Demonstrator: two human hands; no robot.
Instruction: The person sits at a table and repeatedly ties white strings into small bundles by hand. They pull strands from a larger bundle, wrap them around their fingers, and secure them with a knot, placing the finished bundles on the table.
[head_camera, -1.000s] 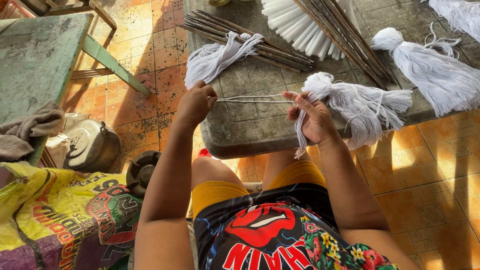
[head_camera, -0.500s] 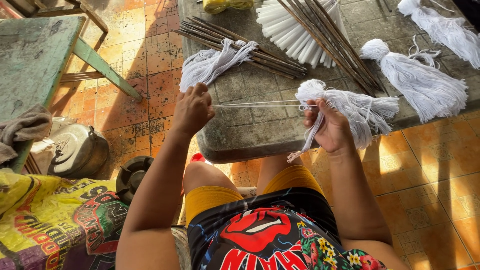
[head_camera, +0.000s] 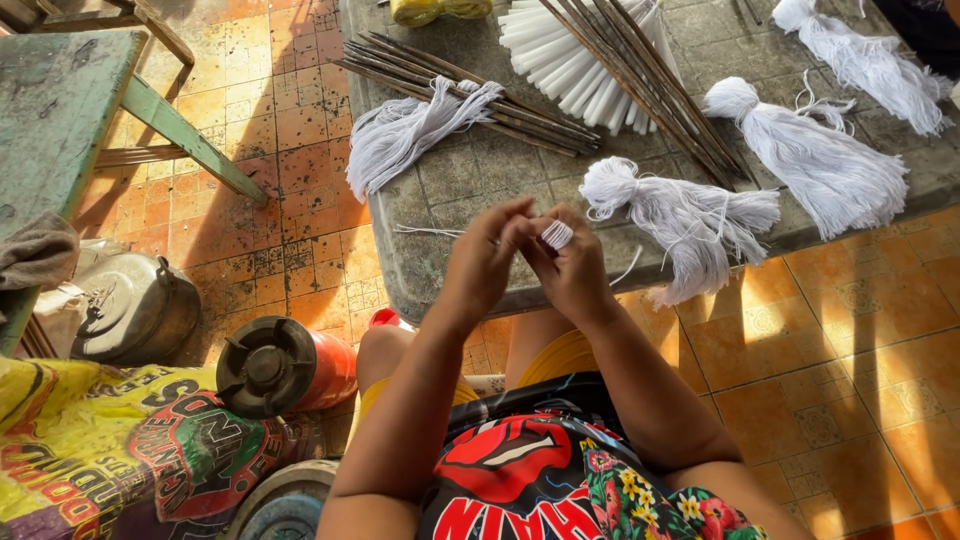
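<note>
Hands are held together above the near edge of the stone table (head_camera: 450, 260): left hand (head_camera: 480, 265) and right hand (head_camera: 570, 270) both pinch one small white thread coil (head_camera: 556, 234), tightly wound. Four white thread tassels (head_camera: 690, 220) are counted, fluffy, tied at one end.

White thread tassels (head_camera: 690, 215), soft matt cotton-like yarn; slab (head_camera: 450, 265) rough grey stone/concrete w/ pitted squares; sticks (head_camera: 480, 90) dark, thin, matt wood; floor tiles (head_camera: 850, 340) orange, worn glaze; bench (head_camera: 60, 110) w/ scuffed green paint; pot (head_camera: 140, 310) dull dented metal.
</note>
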